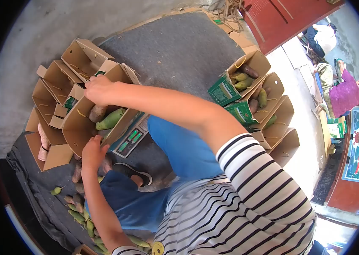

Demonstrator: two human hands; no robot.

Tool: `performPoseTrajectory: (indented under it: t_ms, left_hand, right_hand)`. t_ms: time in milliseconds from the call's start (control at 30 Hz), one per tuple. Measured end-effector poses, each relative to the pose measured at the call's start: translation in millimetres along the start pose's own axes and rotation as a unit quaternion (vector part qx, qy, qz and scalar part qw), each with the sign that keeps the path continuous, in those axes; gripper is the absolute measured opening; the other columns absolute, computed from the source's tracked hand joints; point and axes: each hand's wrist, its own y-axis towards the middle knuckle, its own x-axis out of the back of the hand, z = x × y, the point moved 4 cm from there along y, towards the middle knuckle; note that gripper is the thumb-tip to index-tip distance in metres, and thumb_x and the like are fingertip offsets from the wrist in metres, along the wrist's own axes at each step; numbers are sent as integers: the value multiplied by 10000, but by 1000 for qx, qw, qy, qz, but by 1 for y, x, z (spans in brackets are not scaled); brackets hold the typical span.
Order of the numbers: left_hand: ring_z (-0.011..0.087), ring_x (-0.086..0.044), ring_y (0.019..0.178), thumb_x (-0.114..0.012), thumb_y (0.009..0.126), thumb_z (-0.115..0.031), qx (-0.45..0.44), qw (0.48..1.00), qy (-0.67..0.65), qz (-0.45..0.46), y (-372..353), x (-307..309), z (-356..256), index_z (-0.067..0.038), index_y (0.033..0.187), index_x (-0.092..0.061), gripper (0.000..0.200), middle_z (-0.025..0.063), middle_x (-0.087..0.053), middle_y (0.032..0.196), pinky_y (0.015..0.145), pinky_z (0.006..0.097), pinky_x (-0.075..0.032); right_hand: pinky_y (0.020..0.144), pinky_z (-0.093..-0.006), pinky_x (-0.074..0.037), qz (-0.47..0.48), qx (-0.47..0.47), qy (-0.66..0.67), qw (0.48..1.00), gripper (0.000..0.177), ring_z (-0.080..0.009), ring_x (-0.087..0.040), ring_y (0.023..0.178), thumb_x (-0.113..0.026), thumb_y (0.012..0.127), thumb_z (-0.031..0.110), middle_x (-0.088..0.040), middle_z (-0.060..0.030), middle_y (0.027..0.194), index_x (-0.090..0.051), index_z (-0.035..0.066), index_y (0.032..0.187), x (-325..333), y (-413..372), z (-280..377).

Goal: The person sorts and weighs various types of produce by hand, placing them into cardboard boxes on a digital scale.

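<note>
Scale: a digital scale (134, 143) with two lit green displays sits low before the person in the striped shirt; I'll place everything from it.
Carton in hand: an open cardboard carton (78, 126) stands right up against the scale's left side, as the person faces it; how much of it rests on the weighing plate I can't tell, since it hides that part.
Inside it: a plump green radish (110, 119), the nearer of the two to the scale, and a reddish-brown root (97, 113) beside it.
Right hand: the right hand (99, 89) is beyond the scale, its grip curled over the carton's far edge.
Left hand: the left hand (94, 154) is left of the scale, its grip pinching the carton's near edge.
Other boxes, left: a cluster of open cartons (56, 80) beyond and left of the scale; the nearest contains a pink textured bundle (42, 142).
Filled boxes, right: a row of green-printed cartons (223, 91) well to the scale's right, with green and brownish roots (242, 80) showing.
Loose produce: green radishes (76, 216) lie on a dark cloth (39, 187), nearer the person than the scale and to its left.
Shoe: one black shoe (146, 177) just this side of the scale.
Company: two people (344, 95) far off to the scale's right, one in purple, one in white.
</note>
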Motion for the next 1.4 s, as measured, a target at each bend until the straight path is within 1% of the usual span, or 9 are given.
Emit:
performPoseTrajectory:
  t_ms: [133, 233, 400, 600, 800, 1033, 1133, 1233, 1400]
  left_hand:
    - [372, -594, 885, -658, 769, -139, -8, 1000, 0, -14, 11, -5, -1, -37, 990, -563, 261, 180, -604, 965, 742, 461, -474]
    - [371, -597, 883, -649, 776, -156, 5, 1000, 23, 18, 20, -9, -5, -39, 956, -557, 234, 176, -612, 935, 740, 464, -476]
    - [351, -625, 816, -648, 779, -156, -24, 998, 60, 26, 27, -20, -15, -35, 931, -554, 216, 170, -622, 891, 685, 451, -502]
    - [336, -638, 792, -664, 776, -171, -8, 995, 75, 61, 35, -22, -22, -37, 930, -561, 228, 158, -637, 839, 676, 436, -511]
    - [339, -638, 763, -641, 789, -173, -45, 992, 96, 66, 44, -28, -30, -32, 884, -579, 181, 161, -636, 803, 667, 436, -511]
    - [327, -643, 750, -612, 743, -97, -125, 988, 80, 47, 47, -29, -43, -32, 859, -583, 136, 160, -632, 789, 664, 438, -513]
    - [296, -644, 723, -605, 693, -61, -156, 978, 135, 35, 50, -17, -77, -55, 825, -574, 136, 134, -623, 760, 645, 417, -508]
    - [283, -617, 684, -609, 750, -108, -224, 960, 165, -31, 68, 4, -110, -65, 780, -543, 84, 111, -585, 709, 614, 393, -480]
    - [250, -614, 683, -571, 723, -96, -317, 907, 259, -101, 144, 29, -184, -109, 770, -546, 55, 73, -588, 709, 664, 377, -455]
  right_hand:
    - [804, -377, -440, -91, -4, -26, 995, 203, -244, -580, 976, -599, 754, 174, -644, -88, 983, -668, 72, 915, -47, 34, -3]
    - [803, -376, -432, 35, -52, 9, 998, 213, -246, -581, 980, -577, 762, 151, -644, -99, 997, -657, 54, 934, -73, 47, -11]
    - [743, -368, -524, 82, -23, -27, 996, 194, -263, -652, 919, -604, 740, 151, -689, -99, 944, -716, 101, 890, -82, 64, -20]
    - [747, -353, -521, 165, -3, -68, 984, 195, -220, -656, 923, -655, 718, 197, -699, -81, 936, -733, 112, 876, -92, 76, -17]
    - [751, -381, -518, 201, 60, -38, 977, 259, -259, -650, 915, -705, 725, 305, -693, -91, 926, -726, 98, 878, -92, 70, -18]
    - [758, -412, -512, 157, 156, -15, 975, 272, -308, -642, 903, -679, 759, 298, -682, -129, 893, -711, 51, 868, -70, 43, -38]
    - [717, -436, -511, 154, 107, 17, 982, 274, -345, -646, 835, -667, 755, 297, -670, -171, 831, -703, 34, 824, -25, 6, -79]
    - [702, -445, -505, 106, 63, 20, 992, 306, -355, -635, 826, -635, 783, 333, -654, -162, 823, -692, 33, 811, 6, -44, -135]
    - [698, -463, -498, 16, -144, 21, 989, 374, -387, -624, 780, -632, 785, 409, -644, -193, 770, -684, 38, 781, 45, -140, -252]
